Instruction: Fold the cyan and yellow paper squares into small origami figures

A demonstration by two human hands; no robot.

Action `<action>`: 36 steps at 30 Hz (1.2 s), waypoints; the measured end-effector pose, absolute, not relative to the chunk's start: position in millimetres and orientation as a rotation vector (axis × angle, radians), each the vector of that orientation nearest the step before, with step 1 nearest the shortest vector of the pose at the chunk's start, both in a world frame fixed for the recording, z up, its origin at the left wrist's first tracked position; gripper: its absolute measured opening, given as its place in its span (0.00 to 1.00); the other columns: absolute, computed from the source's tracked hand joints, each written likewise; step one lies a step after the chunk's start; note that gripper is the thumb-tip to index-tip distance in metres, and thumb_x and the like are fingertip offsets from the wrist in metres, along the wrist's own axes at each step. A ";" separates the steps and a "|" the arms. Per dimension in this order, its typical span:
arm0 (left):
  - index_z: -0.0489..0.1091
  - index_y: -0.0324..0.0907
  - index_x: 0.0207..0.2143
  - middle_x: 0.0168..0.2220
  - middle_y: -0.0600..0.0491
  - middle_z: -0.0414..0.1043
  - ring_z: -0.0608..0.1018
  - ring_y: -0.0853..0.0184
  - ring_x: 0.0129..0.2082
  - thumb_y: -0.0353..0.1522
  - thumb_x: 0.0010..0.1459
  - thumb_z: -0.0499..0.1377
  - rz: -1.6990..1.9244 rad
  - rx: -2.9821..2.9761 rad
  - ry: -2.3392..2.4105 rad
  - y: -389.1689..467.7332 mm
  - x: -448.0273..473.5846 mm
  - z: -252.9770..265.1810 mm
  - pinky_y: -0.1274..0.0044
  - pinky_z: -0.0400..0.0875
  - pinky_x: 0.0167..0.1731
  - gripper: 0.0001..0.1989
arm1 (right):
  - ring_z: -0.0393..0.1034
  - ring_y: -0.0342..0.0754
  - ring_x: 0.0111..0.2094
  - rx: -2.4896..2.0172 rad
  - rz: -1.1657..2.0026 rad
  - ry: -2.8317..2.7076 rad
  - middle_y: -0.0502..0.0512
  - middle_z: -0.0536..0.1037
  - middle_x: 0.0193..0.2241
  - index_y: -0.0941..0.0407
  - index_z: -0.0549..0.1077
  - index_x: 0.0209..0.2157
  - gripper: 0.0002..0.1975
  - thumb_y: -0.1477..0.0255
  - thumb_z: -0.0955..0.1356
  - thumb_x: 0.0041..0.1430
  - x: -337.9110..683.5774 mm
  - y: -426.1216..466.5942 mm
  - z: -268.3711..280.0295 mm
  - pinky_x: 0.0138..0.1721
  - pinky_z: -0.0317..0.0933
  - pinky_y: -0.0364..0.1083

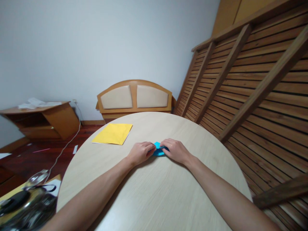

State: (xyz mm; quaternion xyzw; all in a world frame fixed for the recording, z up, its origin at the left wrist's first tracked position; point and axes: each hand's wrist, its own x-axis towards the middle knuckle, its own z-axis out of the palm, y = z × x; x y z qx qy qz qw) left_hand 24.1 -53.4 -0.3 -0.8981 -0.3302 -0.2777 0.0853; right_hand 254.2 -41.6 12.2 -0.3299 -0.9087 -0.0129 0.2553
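Your left hand (141,152) rests on the worktop (154,192) with its fingers curled narrow, and the fingertips press on the left edge of a small blue paper (158,149). This paper lies flat near the middle of the worktop, between your two hands, and most of it is covered by them. Your right hand (175,150) is bent in the same way and pinches the right edge of the paper. It seems you hold it from both sides so that it does not slide while a fold is pressed flat; the fold itself I cannot see.

To the left and a little further from you, a yellow sheet (112,133) lies flat on the worktop, well apart from your hands. The worktop is round, of pale wood. At the far left stands a low shelf (38,120), behind the worktop a headboard (134,98) leans at the white wall (96,48), and at the right is a slatted wooden frame (252,80).
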 end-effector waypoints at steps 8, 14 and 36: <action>0.72 0.43 0.43 0.42 0.50 0.78 0.80 0.66 0.39 0.37 0.66 0.54 -0.845 -2.644 -0.954 -56.9 25.7 1.1 0.77 0.74 0.37 0.10 | 0.73 0.49 0.40 -0.870 -0.114 -2.400 0.55 0.79 0.36 0.56 0.75 0.38 0.06 0.77 0.67 0.60 254.6 -41.8 13.6 0.44 0.65 0.47; 0.71 0.43 0.44 0.43 0.51 0.78 0.80 0.67 0.39 0.34 0.66 0.54 -0.902 -2.619 -0.971 -55.5 25.7 -2.2 0.77 0.74 0.38 0.09 | 0.72 0.48 0.41 -0.837 -0.167 -2.410 0.54 0.79 0.37 0.54 0.76 0.39 0.06 0.76 0.68 0.61 252.0 -43.4 14.9 0.43 0.64 0.46; 0.73 0.44 0.40 0.35 0.52 0.77 0.79 0.70 0.29 0.31 0.66 0.52 -0.782 -2.528 -1.062 -58.1 28.8 0.2 0.81 0.68 0.26 0.10 | 0.71 0.49 0.37 -0.824 -0.252 -2.427 0.54 0.79 0.33 0.55 0.76 0.37 0.04 0.71 0.69 0.63 244.1 -51.6 20.3 0.38 0.62 0.47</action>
